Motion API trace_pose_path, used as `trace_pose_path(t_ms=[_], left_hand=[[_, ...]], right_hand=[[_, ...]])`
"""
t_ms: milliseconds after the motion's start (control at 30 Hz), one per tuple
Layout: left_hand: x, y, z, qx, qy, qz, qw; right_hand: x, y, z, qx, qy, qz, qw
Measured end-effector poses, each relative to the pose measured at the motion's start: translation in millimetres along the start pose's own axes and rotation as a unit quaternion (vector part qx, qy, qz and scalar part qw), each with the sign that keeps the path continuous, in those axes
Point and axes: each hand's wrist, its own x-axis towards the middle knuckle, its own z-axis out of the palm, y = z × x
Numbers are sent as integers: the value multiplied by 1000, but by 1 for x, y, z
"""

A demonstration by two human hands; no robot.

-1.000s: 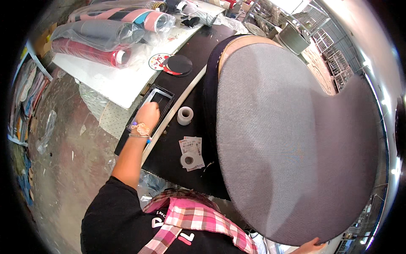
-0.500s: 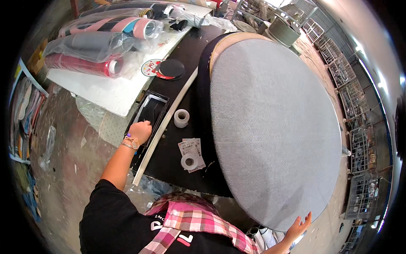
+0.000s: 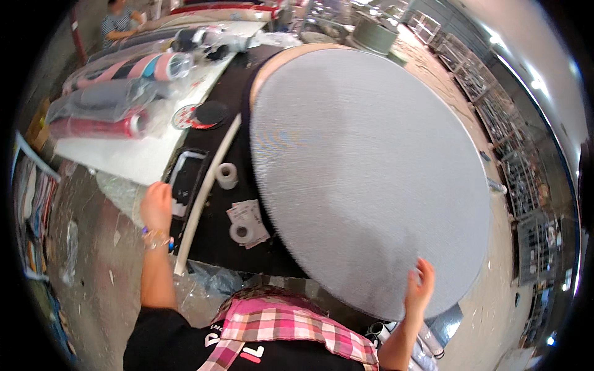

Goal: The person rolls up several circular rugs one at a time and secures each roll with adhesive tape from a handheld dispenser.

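A large stack of round pieces (image 3: 371, 179) fills the middle and right, with grey woven fabric on top and tan and dark edges showing at its left. My right hand (image 3: 420, 287) is over the near part of the grey disc, its fingers apart and nothing in it; whether it touches the fabric I cannot tell. My left hand (image 3: 157, 205) is beside a black tray (image 3: 185, 179), its fingers bent and pressed together. Anything between those fingers is hidden. A pale curved strip (image 3: 204, 198) runs along the table between the tray and the stack.
Two white tape rolls (image 3: 226, 175) and printed slips (image 3: 249, 216) lie on the black table (image 3: 213, 250). Plastic-wrapped fabric rolls (image 3: 93, 123) cover the white table (image 3: 117, 154), near small round discs (image 3: 207, 115). Another person (image 3: 120, 23) is far left; wire cages (image 3: 482, 86) line the right.
My left hand has lifted away from the tray toward the left. The right hand has come in over the grey disc's near part. The whole view has shifted, bringing another person into sight.
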Motion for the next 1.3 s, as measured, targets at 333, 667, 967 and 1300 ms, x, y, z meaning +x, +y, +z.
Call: trace_pose_path(t_ms=[333, 667, 967, 1300], left_hand=[[-58, 295, -64, -565, -402, -105, 713], [-151, 364, -53, -202, -206, 465, 837], [-68, 421, -74, -47, -392, 324, 860], [-90, 410, -9, -202, -70, 436, 874]], right_hand=[[71, -99, -7, 176, -598, 42, 781], [98, 54, -74, 231, -358, 46, 903], [-8, 77, -126, -136, -192, -198, 952], [36, 82, -78, -238, -53, -325, 914]])
